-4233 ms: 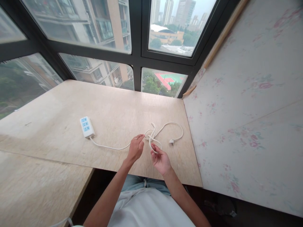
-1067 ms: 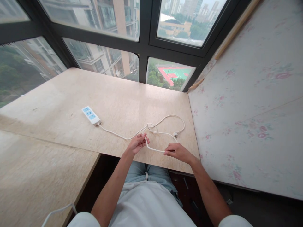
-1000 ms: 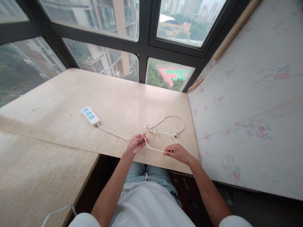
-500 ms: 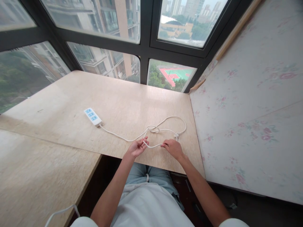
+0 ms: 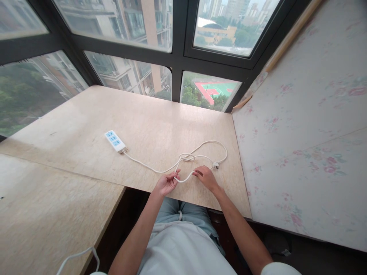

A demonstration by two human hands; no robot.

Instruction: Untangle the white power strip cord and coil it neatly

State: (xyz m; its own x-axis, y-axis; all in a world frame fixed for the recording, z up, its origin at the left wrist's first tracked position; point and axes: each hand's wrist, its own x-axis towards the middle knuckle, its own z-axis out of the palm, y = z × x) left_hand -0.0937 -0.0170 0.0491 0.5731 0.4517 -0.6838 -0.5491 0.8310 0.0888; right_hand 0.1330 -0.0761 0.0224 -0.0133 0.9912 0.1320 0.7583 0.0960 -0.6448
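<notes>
White cord [image 5: 149, 167] is pinched in both of the person's hands. The left hand [image 5: 168, 183] is curled, its fingertips closed on the cord. The right hand [image 5: 205, 178] grips the same stretch between thumb and forefinger, with the other fingers loosely bent. A short slack length hangs in a shallow curve between the two hands, which are close together but not touching.

Both hands are to the right of the power strip [image 5: 115, 141] and nearer the person than it is. The strip lies flat on the beige table [image 5: 160, 114], and the cord leaves its right end and runs straight towards the left hand. Just past the hands, still right of the strip, the cord crosses itself in a loose tangle [image 5: 186, 157]. From there a wide loop swings further right and ends at the plug [image 5: 216, 165], just beside the right hand.

Beyond the strip stand dark-framed windows [image 5: 129, 23]. Far to its right is a floral panel [image 5: 301, 114]. Well to the near side of the strip, a second white cable [image 5: 77, 255] curls at the bottom edge.
</notes>
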